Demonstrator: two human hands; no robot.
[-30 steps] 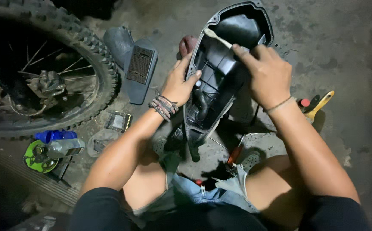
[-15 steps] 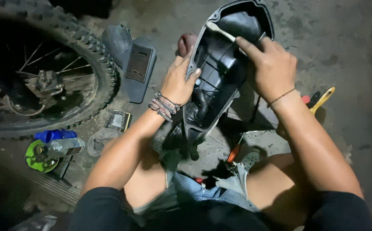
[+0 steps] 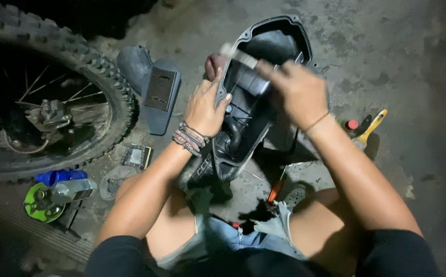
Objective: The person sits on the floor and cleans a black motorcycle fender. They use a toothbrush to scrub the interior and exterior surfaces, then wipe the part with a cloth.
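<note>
1. Two hands were on the black plastic housing [image 3: 256, 102], which stood propped on end on the concrete floor [image 3: 397, 61] between the person's knees, its open hollow facing up and the far rim pointing away.
2. Left hand [image 3: 205, 107] was clamped on the housing's left rim, thumb hooked over the edge, holding it steady. That brace looked right to me: keep it firm so the shell doesn't twist.
3. Right hand [image 3: 295, 92] was blurred mid-motion over the hollow, fingers closed on a pale flat strip [image 3: 238, 55]; what the strip was, I couldn't tell.
4. Judging by the blur, shorter, slower strokes would have served better, with the strip kept flat to the inner wall.
5. Watch the footing: the narrow near end rested by an orange-handled tool [image 3: 276, 191], and could slip.
6. Left of it all lay a grey cover [image 3: 156, 95] beside the knobbly tyre [image 3: 100, 66]; a yellow-handled tool [image 3: 372, 124] sat right.
</note>
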